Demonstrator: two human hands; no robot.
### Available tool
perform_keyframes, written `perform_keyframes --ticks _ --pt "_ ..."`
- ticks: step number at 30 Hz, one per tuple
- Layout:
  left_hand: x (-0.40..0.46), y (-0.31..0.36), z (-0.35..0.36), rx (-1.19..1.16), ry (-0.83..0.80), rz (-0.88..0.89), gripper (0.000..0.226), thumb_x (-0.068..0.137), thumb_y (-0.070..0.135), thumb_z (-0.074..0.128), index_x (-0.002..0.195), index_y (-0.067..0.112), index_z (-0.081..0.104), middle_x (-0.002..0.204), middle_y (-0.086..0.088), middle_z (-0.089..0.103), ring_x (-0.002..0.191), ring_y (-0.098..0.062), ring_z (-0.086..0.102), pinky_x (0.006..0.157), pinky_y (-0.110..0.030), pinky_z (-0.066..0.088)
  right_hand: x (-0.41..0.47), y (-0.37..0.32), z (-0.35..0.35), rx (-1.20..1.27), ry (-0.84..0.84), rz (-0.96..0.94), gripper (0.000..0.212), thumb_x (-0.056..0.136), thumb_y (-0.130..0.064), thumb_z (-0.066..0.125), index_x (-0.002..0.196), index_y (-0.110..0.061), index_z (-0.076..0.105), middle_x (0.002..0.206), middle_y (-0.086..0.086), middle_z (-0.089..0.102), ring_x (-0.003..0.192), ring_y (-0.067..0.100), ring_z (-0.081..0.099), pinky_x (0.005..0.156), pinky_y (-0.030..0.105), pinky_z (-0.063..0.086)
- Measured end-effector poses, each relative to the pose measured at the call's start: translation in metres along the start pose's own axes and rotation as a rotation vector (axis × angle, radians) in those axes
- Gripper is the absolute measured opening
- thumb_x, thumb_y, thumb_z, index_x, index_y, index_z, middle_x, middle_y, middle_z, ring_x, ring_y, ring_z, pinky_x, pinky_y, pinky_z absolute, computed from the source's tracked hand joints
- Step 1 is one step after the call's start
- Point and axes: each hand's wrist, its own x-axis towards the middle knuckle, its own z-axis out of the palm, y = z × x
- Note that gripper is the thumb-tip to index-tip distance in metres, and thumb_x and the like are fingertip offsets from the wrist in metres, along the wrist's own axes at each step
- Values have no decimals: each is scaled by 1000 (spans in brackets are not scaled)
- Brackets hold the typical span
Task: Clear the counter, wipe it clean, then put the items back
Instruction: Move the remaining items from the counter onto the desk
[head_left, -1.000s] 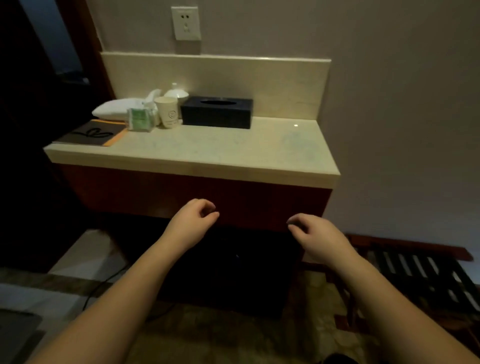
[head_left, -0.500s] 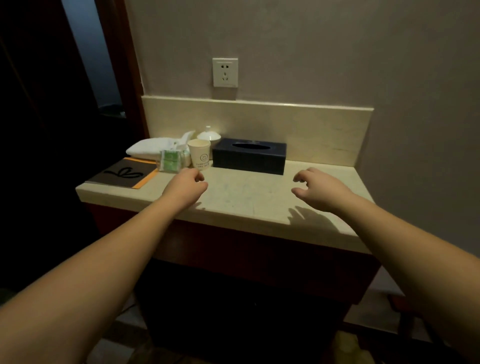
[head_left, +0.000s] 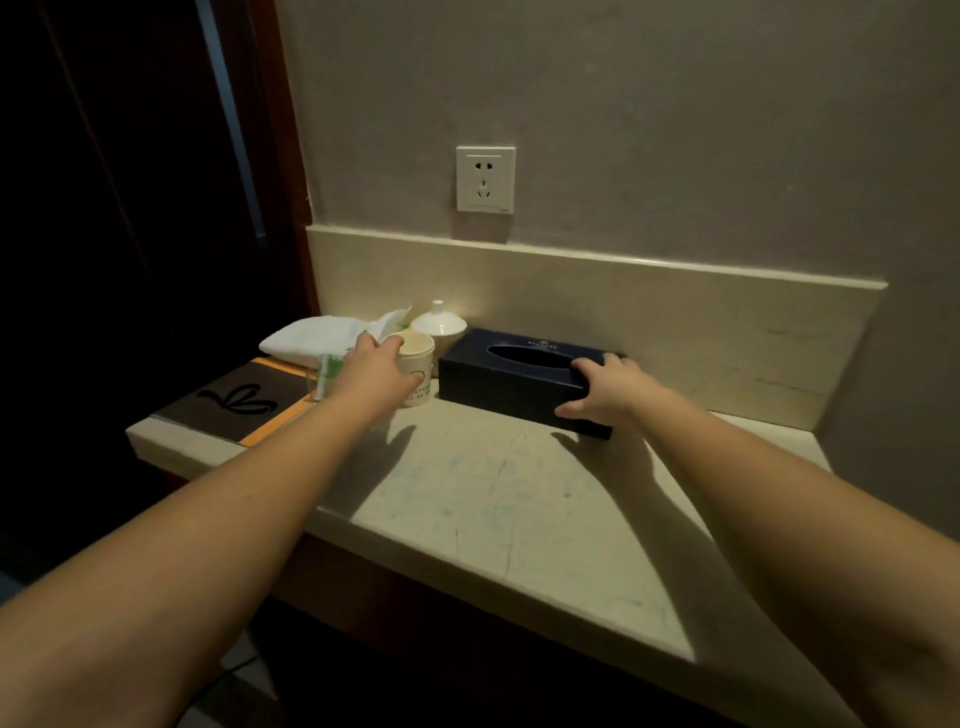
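Observation:
A pale stone counter (head_left: 498, 499) holds several items along its back. My right hand (head_left: 602, 389) grips the right end of a black tissue box (head_left: 514, 379), fingers over the top and thumb on the front face. My left hand (head_left: 374, 369) wraps around a white paper cup (head_left: 418, 371) standing left of the box. Behind the cup sit a white lidded ceramic cup (head_left: 439, 323) and a folded white towel (head_left: 311, 340). A green packet (head_left: 328, 370) shows partly behind my left wrist. A dark brown folder with an orange edge (head_left: 234, 400) lies at the counter's left end.
A stone backsplash (head_left: 675, 317) runs behind the counter, with a white wall socket (head_left: 485, 179) above it. A dark doorway and wooden frame (head_left: 270, 156) stand to the left. The wall closes off the counter's right end.
Both hands have reached forward from above the counter's middle to its back. The left hand has closed around the paper cup and the right hand has taken hold of the tissue box.

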Motion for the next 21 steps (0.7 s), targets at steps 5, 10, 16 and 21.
perform_keyframes --ticks 5,10,16,21 --pt "18 -1 10 57 -8 -69 51 94 38 58 140 23 43 136 -10 37 121 -29 44 96 -41 44 22 -2 9 25 -19 24 91 79 -62 63 151 -25 20 160 14 4 145 38 -4 114 52 18" --pt "22 -4 14 104 37 -57 36 95 39 54 124 18 56 120 -9 48 109 -26 49 86 -38 46 25 0 13 44 11 27 91 77 -61 65 149 -23 24 160 14 4 146 38 -3 115 51 19" --pt "17 -6 13 94 76 -18 33 94 39 56 118 17 60 117 -10 53 108 -26 51 81 -37 46 22 -2 12 56 29 22 91 77 -60 67 149 -21 26 159 16 8 146 38 -1 115 50 21" --pt "-5 -9 1 2 87 8 31 91 38 60 114 17 62 118 -8 53 102 -24 53 78 -38 49 11 -9 7 55 27 42 89 76 -56 71 146 -16 32 156 17 19 144 39 11 114 51 26"
